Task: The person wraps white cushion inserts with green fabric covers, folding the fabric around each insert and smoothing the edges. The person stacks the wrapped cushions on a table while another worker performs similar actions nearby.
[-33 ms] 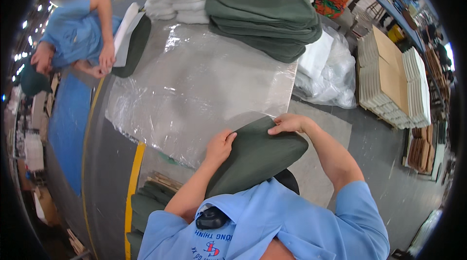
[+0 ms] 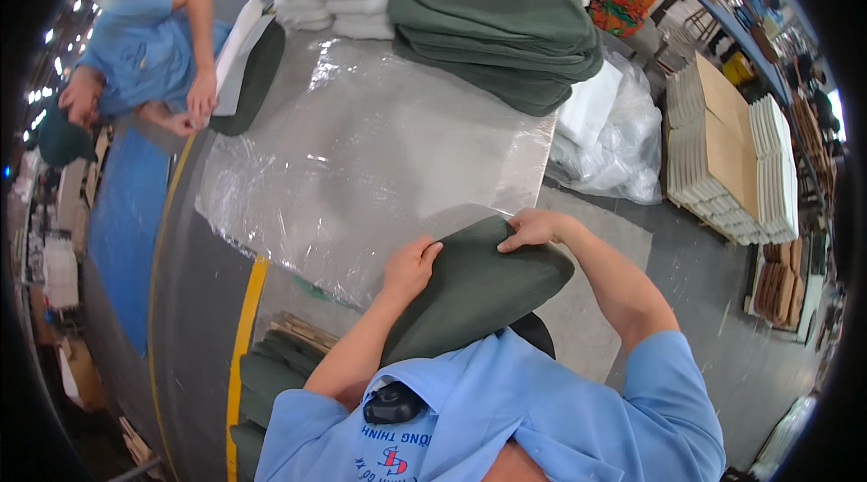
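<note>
head view: both hands, left hand [image 2: 411, 267] and right hand [image 2: 535, 227], pinch the far edge of a green cloth [image 2: 470, 288] at the plastic bag [image 2: 361, 166] mouth; it looks barely started in, most still outside.

Bare plastic sheet [image 2: 361, 166] before green stack [image 2: 506, 40].

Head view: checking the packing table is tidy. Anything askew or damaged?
Nothing looks damaged. The clear plastic sheets lie crinkled, and both hands, left hand and right hand, grip a folded green cloth at its edge.
</note>
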A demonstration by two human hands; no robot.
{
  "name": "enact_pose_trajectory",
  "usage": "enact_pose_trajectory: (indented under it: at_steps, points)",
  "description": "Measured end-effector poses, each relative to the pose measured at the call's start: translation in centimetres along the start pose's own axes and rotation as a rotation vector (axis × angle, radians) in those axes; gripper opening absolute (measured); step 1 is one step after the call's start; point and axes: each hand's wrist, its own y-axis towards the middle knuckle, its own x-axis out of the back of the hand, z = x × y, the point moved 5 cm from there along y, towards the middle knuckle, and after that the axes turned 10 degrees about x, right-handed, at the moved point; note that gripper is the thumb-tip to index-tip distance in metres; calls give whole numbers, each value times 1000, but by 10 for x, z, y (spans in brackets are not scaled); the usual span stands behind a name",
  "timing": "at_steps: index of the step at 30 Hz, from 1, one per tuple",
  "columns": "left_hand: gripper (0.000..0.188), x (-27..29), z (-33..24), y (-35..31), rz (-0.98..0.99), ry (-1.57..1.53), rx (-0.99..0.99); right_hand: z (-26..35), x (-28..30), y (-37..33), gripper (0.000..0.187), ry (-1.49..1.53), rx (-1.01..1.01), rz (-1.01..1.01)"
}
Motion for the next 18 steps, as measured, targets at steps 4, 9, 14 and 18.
enact_pose_trajectory:
  at_steps: [4, 9, 14, 18]
  points:
    - [44, 16, 48, 12, 279, 7, 155, 53, 6, 27, 51, -488, 27, 21]
    - [53, 42, 97, -22, 562, -14, 487, 62, -4, 21, 43, 40, -379, 12]
    - [51, 15, 99, -21, 206, 101, 462, 29, -41, 44, 37, 836, -392, -363]
    - [48, 10, 73, -28, 6, 180, 507, 29, -47, 48, 38, 873, -400, -570]
